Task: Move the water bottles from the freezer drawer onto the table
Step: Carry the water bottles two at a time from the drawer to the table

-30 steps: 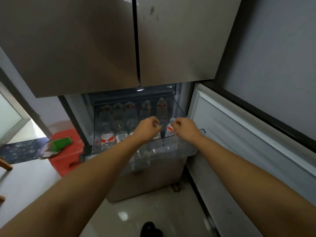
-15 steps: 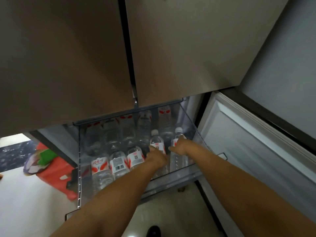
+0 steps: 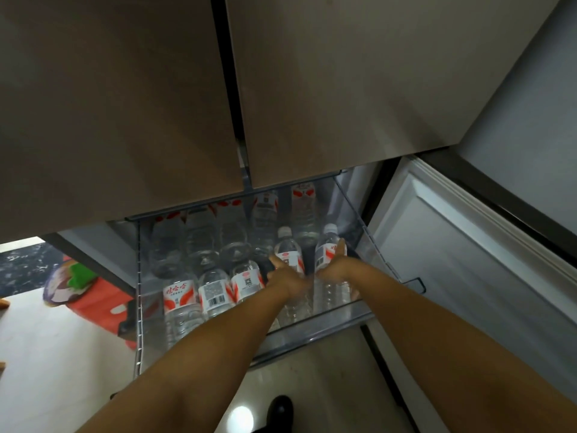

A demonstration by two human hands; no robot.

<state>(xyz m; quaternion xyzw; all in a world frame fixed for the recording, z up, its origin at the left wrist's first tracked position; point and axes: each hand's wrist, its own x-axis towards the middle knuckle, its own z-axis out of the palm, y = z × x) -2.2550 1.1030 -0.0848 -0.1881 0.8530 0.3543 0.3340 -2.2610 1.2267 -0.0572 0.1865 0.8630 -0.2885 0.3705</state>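
A clear freezer drawer [image 3: 139, 307] stands pulled out below the fridge doors. It holds several water bottles with red and white labels, such as one at the front left [image 3: 179, 295]. My left hand [image 3: 284, 279] grips a white-capped bottle [image 3: 285, 242] near the drawer's right side. My right hand [image 3: 335, 265] grips the bottle beside it [image 3: 326, 245], thumb up along its label. Both bottles point cap-first toward the back. My forearms hide the lower parts of these bottles.
The upper fridge doors [image 3: 343, 89] hang over the back of the drawer. The open freezer door [image 3: 452, 260] stands to the right. A red stool [image 3: 103, 303] with a green object [image 3: 79, 273] sits on the floor at left. A dark shoe [image 3: 279, 410] is below.
The drawer has come out farther and the view has moved closer. Both hands left the drawer's front edge, reached in and closed round two bottles at the right.
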